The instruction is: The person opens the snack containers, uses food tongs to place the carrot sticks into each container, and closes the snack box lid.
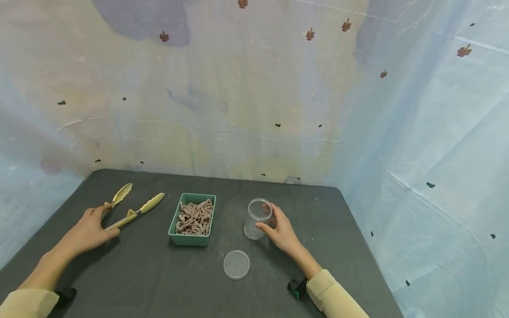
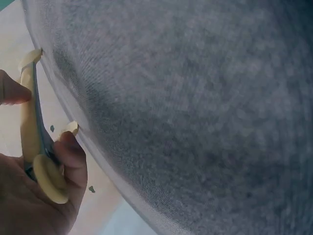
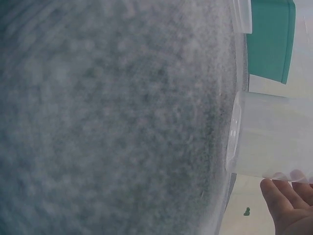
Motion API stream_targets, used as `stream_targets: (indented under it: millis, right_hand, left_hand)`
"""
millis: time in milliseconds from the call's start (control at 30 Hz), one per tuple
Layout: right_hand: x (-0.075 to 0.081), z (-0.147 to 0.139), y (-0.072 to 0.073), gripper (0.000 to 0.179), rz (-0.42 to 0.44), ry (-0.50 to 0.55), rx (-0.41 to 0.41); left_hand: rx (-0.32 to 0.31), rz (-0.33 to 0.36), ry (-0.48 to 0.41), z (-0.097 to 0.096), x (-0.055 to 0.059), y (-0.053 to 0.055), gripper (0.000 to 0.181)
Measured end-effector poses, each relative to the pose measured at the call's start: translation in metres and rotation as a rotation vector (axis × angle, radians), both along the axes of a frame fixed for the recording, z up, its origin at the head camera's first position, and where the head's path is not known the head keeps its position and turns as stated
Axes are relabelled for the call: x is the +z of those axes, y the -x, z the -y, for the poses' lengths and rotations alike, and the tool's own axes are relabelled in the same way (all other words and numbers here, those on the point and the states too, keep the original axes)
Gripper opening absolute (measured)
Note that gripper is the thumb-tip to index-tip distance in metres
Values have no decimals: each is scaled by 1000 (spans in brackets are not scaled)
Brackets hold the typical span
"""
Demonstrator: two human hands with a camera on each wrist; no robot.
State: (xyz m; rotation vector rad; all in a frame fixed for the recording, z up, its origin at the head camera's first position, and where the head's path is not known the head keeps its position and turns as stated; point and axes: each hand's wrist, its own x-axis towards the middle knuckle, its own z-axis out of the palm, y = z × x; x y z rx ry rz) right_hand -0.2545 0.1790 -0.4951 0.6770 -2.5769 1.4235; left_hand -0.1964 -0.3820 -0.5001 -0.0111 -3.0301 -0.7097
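Yellow-tipped tongs [image 1: 151, 203] are held in my left hand [image 1: 88, 232], thumb on one arm and fingers on the other, their ends spread apart. In the left wrist view the tongs [image 2: 30, 117] lie between thumb and fingers. My right hand [image 1: 283, 232] holds a clear, lidless jar [image 1: 258, 218] by its right side, thumb in front and fingers behind. The right wrist view has fingertips [image 3: 271, 188] against the wall of the jar [image 3: 274, 137]. Between the hands stands a green rectangular container [image 1: 191, 240] with a heap of brownish-grey strips [image 1: 195, 218].
A clear round lid [image 1: 236, 265] lies flat on the dark table [image 1: 159, 282], nearer than the jar and container. Behind the table and along its right side hangs a pale patterned plastic sheet [image 1: 222, 110].
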Motion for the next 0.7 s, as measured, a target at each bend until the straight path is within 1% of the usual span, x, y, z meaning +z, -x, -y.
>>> stream_targets:
  millis: [167, 300, 467, 600, 700]
  right_hand:
    - [1, 0, 0, 68, 0, -5, 1]
    - [2, 0, -1, 68, 0, -9, 5]
    - [2, -1, -1, 69, -5, -22, 7]
    - [2, -1, -2, 72, -1, -26, 5]
    - [1, -1, -2, 72, -3, -27, 7]
  left_hand:
    - [65, 31, 23, -3, 2, 3, 102]
    - [119, 33, 40, -5, 3, 6, 108]
    - [150, 32, 67, -7, 6, 8, 111]
    - [159, 15, 103, -7, 8, 9, 115]
    - [171, 9, 102, -6, 11, 9, 121]
